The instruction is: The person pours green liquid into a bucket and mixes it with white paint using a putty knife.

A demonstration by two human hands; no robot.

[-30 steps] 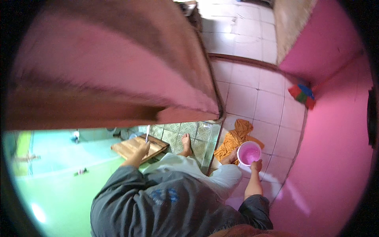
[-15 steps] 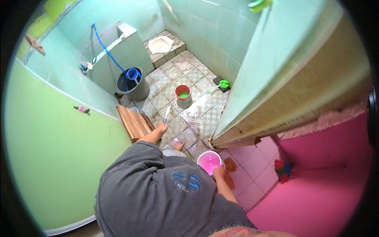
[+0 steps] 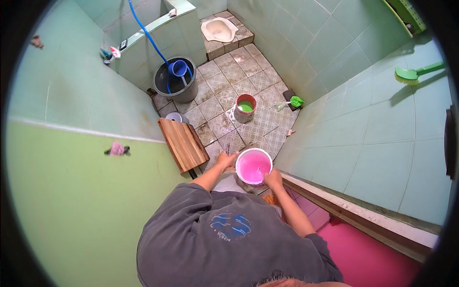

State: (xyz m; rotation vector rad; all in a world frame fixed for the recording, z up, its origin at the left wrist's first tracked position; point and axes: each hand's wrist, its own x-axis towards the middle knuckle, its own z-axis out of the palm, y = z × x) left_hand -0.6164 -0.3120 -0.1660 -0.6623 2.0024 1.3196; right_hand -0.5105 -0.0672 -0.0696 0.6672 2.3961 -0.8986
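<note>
My right hand (image 3: 273, 179) is closed on the rim of a pail (image 3: 238, 173) with a white outside and pink inside, held low in front of me. Beside the pail's left edge, my left hand (image 3: 225, 159) is closed round a knife (image 3: 228, 148); its blade now shows only as a thin dark sliver. Whether the left fingers also touch the pail, I cannot tell. A small red bucket (image 3: 245, 108) with bright green inside stands on the tiles beyond the pail.
Left of me stand a wooden board (image 3: 184, 145), a grey lidded container (image 3: 177, 117) and a dark tub (image 3: 184, 93) with a blue dipper (image 3: 178, 68) and blue hose (image 3: 152, 39). A squat toilet (image 3: 219, 30) lies at the back. A green brush (image 3: 415, 74) hangs on the right wall.
My right hand has brought the pail forward and left, through the doorway onto the bathroom side. The left hand with the knife has come closer to it, and my view has shifted.
</note>
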